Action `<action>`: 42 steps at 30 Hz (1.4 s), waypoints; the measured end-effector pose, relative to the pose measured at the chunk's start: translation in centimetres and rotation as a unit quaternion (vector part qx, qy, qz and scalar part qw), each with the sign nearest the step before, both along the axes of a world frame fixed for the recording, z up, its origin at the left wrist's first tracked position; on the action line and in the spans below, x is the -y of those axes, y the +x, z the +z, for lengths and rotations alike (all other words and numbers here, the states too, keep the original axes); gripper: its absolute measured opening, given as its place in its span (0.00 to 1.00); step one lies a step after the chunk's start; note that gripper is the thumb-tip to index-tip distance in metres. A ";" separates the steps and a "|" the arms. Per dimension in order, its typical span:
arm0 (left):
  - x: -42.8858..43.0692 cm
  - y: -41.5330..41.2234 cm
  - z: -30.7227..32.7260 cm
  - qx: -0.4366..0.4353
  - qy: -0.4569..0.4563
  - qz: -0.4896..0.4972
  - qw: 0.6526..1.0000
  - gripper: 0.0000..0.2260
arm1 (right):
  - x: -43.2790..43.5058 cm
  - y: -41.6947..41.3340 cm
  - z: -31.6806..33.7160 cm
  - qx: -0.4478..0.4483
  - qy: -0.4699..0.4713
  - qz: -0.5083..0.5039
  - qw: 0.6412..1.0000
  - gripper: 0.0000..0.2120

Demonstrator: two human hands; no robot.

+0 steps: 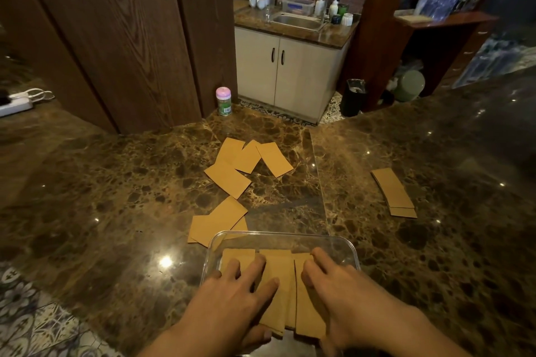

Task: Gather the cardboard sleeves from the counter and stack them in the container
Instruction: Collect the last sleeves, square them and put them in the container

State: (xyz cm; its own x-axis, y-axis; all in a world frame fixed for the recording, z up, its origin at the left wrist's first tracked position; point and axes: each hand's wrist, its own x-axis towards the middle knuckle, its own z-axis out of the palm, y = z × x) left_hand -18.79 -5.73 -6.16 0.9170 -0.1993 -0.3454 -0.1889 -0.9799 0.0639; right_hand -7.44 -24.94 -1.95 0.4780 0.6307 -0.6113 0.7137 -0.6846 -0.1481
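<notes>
A clear plastic container (333, 243) stands on the marble counter just in front of me. Flat brown cardboard sleeves (278, 284) lie inside it, side by side and overlapping. My left hand (240, 295) lies on them with fingers spread on top and the thumb under their near edge. My right hand (333, 284) presses on the right-hand sleeves with fingers bent at the tips. More sleeves lie loose on the counter: a group of several (246, 162) farther back, two (217, 223) touching the container's far left corner, and a small stack (394, 191) at the right.
A pink-lidded jar (224, 101) stands at the counter's far edge beside dark wooden panels. A white power strip (14, 104) lies at the far left. Beyond the counter are a sink cabinet (290, 66) and a black bin (352, 97) on the floor.
</notes>
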 end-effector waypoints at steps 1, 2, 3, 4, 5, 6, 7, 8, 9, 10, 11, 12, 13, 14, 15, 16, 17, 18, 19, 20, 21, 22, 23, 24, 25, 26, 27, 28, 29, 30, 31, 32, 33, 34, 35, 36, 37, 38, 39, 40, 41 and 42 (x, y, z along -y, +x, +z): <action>0.0 0.1 0.1 -0.003 0.003 0.000 1.000 0.35 | -0.2 -0.1 -0.2 0.005 -0.011 0.005 1.000 0.48; 0.0 0.3 0.2 0.013 0.007 -0.003 1.000 0.35 | -0.4 -0.2 -0.4 0.011 -0.020 0.006 1.000 0.49; 0.1 0.4 0.2 0.037 0.014 -0.007 0.999 0.36 | -0.6 -0.3 -0.6 0.015 -0.025 0.002 1.000 0.51; 0.2 0.5 0.4 0.044 0.019 -0.010 0.999 0.36 | -0.7 -0.4 -0.8 0.020 -0.023 -0.004 1.000 0.51; 0.4 0.5 0.2 0.033 0.016 -0.011 0.999 0.35 | -0.8 -0.6 -1.1 0.026 -0.015 -0.010 1.000 0.51; 0.4 0.5 -0.1 0.025 0.013 -0.013 1.000 0.35 | -0.8 -0.7 -1.3 0.031 0.000 -0.016 0.999 0.49; 0.3 0.5 -0.4 0.017 0.006 -0.013 1.000 0.36 | -0.7 -0.9 -1.5 0.033 0.019 -0.022 0.999 0.47; 0.0 0.6 -0.7 0.020 0.004 -0.027 0.999 0.36 | -0.5 -1.1 -1.7 0.031 0.035 -0.030 0.998 0.44; 0.0 0.8 -0.4 0.004 0.016 -0.029 0.999 0.38 | -0.3 -1.3 -1.8 0.027 0.048 -0.039 0.998 0.42; 0.0 0.9 -0.2 0.009 0.035 -0.037 0.999 0.38 | -0.1 -1.4 -1.8 0.025 0.057 -0.047 0.997 0.39; 0.3 1.0 -0.2 0.010 0.025 -0.040 0.999 0.37 | 0.0 -1.5 -1.8 0.024 0.064 -0.055 0.996 0.37; 0.5 1.3 -0.5 0.025 0.017 -0.037 0.999 0.36 | 0.2 -1.6 -1.8 0.024 0.071 -0.061 0.995 0.36; 0.7 1.3 -0.5 0.003 0.019 -0.032 0.999 0.34 | 0.3 -1.5 -1.8 0.025 0.075 -0.064 0.995 0.35; 1.0 1.2 -0.6 0.006 0.016 -0.025 1.000 0.34 | 0.3 -1.5 -1.8 0.024 0.079 -0.066 0.994 0.36; 1.2 1.1 -0.9 0.024 0.015 -0.026 0.999 0.34 | 0.3 -1.4 -1.7 0.022 0.082 -0.066 0.994 0.36; 1.2 1.2 -0.9 0.049 0.015 -0.032 0.998 0.34 | 0.4 -1.2 -1.7 0.020 0.084 -0.065 0.994 0.37; 1.0 1.2 -1.0 0.036 0.020 -0.031 0.999 0.35 | 0.3 -1.1 -1.8 0.018 0.085 -0.063 0.994 0.38; 0.7 1.1 -1.1 0.024 0.034 -0.041 0.998 0.36 | 0.3 -1.0 -1.8 0.013 0.085 -0.063 0.994 0.39; 0.5 1.1 -1.4 0.025 0.037 -0.051 0.998 0.36 | 0.4 -0.9 -1.8 0.006 0.088 -0.068 0.994 0.39; 0.5 1.2 -1.7 0.043 0.027 -0.062 0.997 0.36 | 0.4 -0.9 -1.7 0.001 0.092 -0.072 0.993 0.39; 0.5 1.2 -1.7 0.053 0.020 -0.064 0.996 0.36 | 0.5 -0.9 -1.7 -0.001 0.096 -0.076 0.993 0.39; 0.5 1.3 -1.9 0.060 0.016 -0.064 0.996 0.37 | 0.5 -0.9 -1.7 0.000 0.099 -0.078 0.992 0.38; 0.6 1.4 -1.7 0.063 0.014 -0.060 0.996 0.38 | 0.5 -1.0 -1.7 0.003 0.101 -0.078 0.992 0.39; 0.5 1.4 -1.8 0.062 0.011 -0.052 0.997 0.40 | 0.5 -0.9 -1.9 0.005 0.103 -0.078 0.992 0.39; 0.6 1.4 -1.7 0.056 0.007 -0.040 0.998 0.41 | 0.5 -0.9 -1.9 0.006 0.106 -0.075 0.992 0.39; 0.6 1.4 -1.6 0.056 0.008 -0.036 0.998 0.42 | 0.5 -0.9 -2.1 0.008 0.109 -0.068 0.992 0.38; 0.6 1.4 -1.6 0.056 0.009 -0.035 0.998 0.42 | 0.5 -0.9 -2.3 0.013 0.112 -0.058 0.992 0.37; 0.6 1.5 -1.6 0.065 0.008 -0.040 0.997 0.43 | 0.6 -0.9 -2.4 0.019 0.115 -0.047 0.992 0.37; 0.6 1.6 -1.6 0.069 0.011 -0.047 0.996 0.43 | 0.7 -1.0 -2.5 0.024 0.113 -0.039 0.993 0.36; 0.6 1.5 -1.6 0.073 0.015 -0.051 0.996 0.42 | 0.7 -1.0 -2.6 0.026 0.111 -0.037 0.993 0.36; 0.7 1.5 -1.6 0.076 0.015 -0.053 0.996 0.42 | 0.7 -1.0 -2.7 0.025 0.106 -0.038 0.993 0.35; 0.8 1.5 -1.6 0.078 0.013 -0.053 0.995 0.41 | 0.6 -0.9 -2.7 0.024 0.103 -0.042 0.994 0.34; 0.8 1.4 -1.6 0.075 0.009 -0.050 0.996 0.41 | 0.6 -0.9 -2.8 0.024 0.100 -0.044 0.994 0.34; 0.9 1.3 -1.5 0.068 0.006 -0.045 0.997 0.41 | 0.5 -0.9 -2.8 0.024 0.097 -0.045 0.994 0.33; 0.9 1.3 -1.6 0.068 0.003 -0.041 0.997 0.41 | 0.5 -0.9 -2.8 0.023 0.095 -0.047 0.994 0.33; 0.8 1.3 -1.8 0.072 0.001 -0.040 0.997 0.41 | 0.5 -0.9 -2.8 0.020 0.093 -0.048 0.994 0.34; 0.8 1.4 -1.9 0.078 0.001 -0.040 0.996 0.41 | 0.5 -0.9 -2.7 0.017 0.093 -0.050 0.994 0.34; 0.7 1.4 -2.0 0.084 0.002 -0.043 0.996 0.41 | 0.5 -0.9 -2.6 0.016 0.094 -0.053 0.994 0.35; 0.7 1.5 -2.0 0.089 0.002 -0.046 0.995 0.42 | 0.5 -0.9 -2.6 0.016 0.095 -0.058 0.994 0.35; 0.6 1.5 -2.0 0.093 0.001 -0.048 0.994 0.42 | 0.5 -0.9 -2.5 0.017 0.095 -0.064 0.993 0.35; 0.6 1.6 -2.1 0.095 -0.002 -0.049 0.994 0.42 | 0.4 -1.0 -2.5 0.017 0.092 -0.069 0.993 0.36; 0.6 1.7 -2.1 0.096 -0.004 -0.050 0.994 0.42 | 0.4 -1.0 -2.5 0.018 0.089 -0.071 0.993 0.36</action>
